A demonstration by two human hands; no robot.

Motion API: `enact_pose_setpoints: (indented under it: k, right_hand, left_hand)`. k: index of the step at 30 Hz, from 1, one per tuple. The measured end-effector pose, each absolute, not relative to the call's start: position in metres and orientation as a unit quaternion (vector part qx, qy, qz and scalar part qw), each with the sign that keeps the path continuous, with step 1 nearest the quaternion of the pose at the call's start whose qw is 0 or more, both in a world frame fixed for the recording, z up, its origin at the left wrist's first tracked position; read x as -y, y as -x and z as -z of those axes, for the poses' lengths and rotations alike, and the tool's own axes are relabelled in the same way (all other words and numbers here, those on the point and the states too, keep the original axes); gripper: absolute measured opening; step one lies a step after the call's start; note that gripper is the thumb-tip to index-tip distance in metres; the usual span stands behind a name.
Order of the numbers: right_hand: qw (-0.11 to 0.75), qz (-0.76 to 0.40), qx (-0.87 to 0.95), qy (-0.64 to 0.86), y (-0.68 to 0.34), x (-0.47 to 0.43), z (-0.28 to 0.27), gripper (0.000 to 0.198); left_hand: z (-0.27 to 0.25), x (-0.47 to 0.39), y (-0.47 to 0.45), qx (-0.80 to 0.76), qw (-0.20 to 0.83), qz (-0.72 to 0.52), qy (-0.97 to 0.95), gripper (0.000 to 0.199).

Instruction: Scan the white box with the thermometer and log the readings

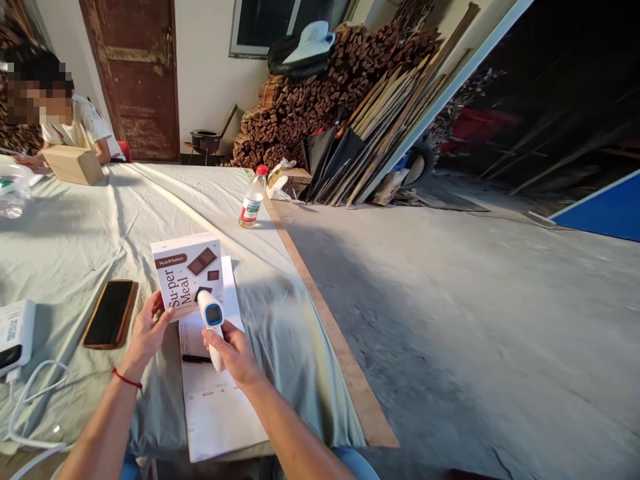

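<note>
Head view looks down on a cloth-covered table (75,240). Her left hand (147,330) grips the lower left edge of a white Su-per Meal box (187,273), held upright above a paper form (215,393). Right hand (233,350) is wrapped around a white handheld scanner (212,323), its head just touching the box. A phone (109,313) lies nearby, and a bottle (253,198) stands farther off.
</note>
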State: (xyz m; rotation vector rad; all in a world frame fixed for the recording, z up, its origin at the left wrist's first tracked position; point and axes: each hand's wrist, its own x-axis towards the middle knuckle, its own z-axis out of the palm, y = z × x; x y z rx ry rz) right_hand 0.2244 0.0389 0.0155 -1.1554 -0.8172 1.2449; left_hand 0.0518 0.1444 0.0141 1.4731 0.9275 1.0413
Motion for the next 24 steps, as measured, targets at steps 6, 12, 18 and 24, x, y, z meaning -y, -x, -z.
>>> enact_pose_setpoints:
  k: [6,12,18,24]
  right_hand:
    - [0.576,-0.548,0.356,0.491,-0.221,-0.032,-0.028,0.053]
    - [0.588,-0.546,0.388,0.454,-0.227,-0.013,-0.047,0.041]
    - [0.626,-0.487,0.365,0.488,-0.242,-0.004,-0.056,0.051]
    - [0.628,-0.481,0.338,0.510,-0.249,-0.003,-0.058,0.057]
  left_hand:
    - [-0.009,-0.145,-0.050,-0.386,0.528,-0.450,-0.609,0.070]
    - [-0.008,-0.147,-0.050,-0.374,0.529,-0.461,-0.606,0.077]
    - [-0.018,-0.148,-0.052,-0.388,0.489,-0.467,-0.626,0.074]
    - [-0.022,-0.151,-0.057,-0.411,0.479,-0.461,-0.624,0.078]
